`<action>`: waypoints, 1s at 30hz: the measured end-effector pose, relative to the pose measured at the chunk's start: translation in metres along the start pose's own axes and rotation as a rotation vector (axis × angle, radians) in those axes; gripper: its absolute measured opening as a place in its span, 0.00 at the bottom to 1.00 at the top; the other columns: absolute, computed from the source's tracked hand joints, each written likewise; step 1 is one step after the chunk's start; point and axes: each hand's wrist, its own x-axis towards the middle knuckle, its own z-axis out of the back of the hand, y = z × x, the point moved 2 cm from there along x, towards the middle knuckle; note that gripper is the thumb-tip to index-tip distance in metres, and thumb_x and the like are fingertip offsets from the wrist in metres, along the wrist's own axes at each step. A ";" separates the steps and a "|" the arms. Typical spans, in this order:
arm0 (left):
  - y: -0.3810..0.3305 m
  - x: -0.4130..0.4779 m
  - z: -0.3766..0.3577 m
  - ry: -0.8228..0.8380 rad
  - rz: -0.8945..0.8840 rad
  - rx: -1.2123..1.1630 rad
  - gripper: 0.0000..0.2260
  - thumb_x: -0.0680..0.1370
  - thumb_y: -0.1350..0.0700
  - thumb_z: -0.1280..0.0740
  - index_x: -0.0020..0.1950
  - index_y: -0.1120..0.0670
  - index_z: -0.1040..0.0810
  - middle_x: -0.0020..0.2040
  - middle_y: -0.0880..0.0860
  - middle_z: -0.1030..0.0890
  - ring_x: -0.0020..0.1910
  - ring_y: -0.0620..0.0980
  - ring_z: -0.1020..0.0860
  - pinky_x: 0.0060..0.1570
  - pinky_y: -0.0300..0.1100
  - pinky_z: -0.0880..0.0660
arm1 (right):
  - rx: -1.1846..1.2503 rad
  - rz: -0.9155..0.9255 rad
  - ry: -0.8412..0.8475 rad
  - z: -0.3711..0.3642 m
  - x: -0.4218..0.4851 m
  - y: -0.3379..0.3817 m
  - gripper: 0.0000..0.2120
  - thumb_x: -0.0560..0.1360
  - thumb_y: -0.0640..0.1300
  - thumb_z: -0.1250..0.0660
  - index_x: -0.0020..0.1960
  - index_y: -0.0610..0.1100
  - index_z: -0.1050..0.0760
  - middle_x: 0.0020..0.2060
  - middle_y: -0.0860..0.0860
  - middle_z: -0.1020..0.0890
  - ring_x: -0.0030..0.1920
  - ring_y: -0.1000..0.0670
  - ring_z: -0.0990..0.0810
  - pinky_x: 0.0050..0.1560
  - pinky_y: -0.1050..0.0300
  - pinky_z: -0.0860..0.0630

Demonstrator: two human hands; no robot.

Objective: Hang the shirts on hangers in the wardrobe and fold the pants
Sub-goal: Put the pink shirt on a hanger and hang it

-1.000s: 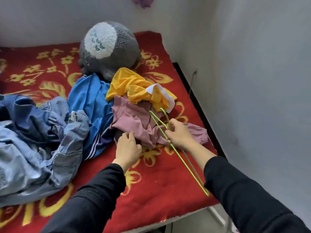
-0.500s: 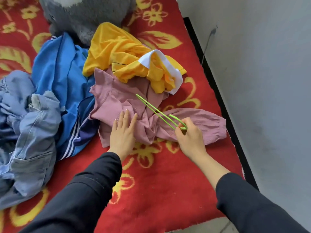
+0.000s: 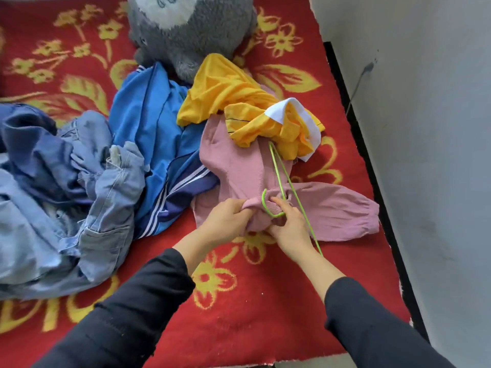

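Hands on my feed: left hand (image 3: pixel 225 221) grips the bunched pink ribbed shirt (image 3: pixel 239 168), right hand (image 3: pixel 291 229) pinches the thin green wire hanger (image 3: pixel 277 174) near its hook.

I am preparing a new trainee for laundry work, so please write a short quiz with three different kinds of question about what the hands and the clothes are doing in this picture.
1. What does the left hand do to the pink shirt?
A. grips its fabric
B. hovers above it
C. lies flat beside it
2. True or false: no hand touches the green hanger.
3. Fill the gap: the yellow shirt lies partly on top of the ___ shirt.

Key
1. A
2. False: the right hand holds it near the hook.
3. pink
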 end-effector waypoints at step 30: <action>-0.071 -0.155 0.195 -0.563 -0.399 -0.082 0.53 0.56 0.35 0.31 0.76 0.39 0.53 0.77 0.45 0.51 0.75 0.43 0.51 0.71 0.39 0.50 | 0.771 0.527 0.180 0.156 -0.148 0.399 0.19 0.76 0.30 0.52 0.55 0.35 0.24 0.50 0.34 0.27 0.51 0.37 0.29 0.53 0.45 0.33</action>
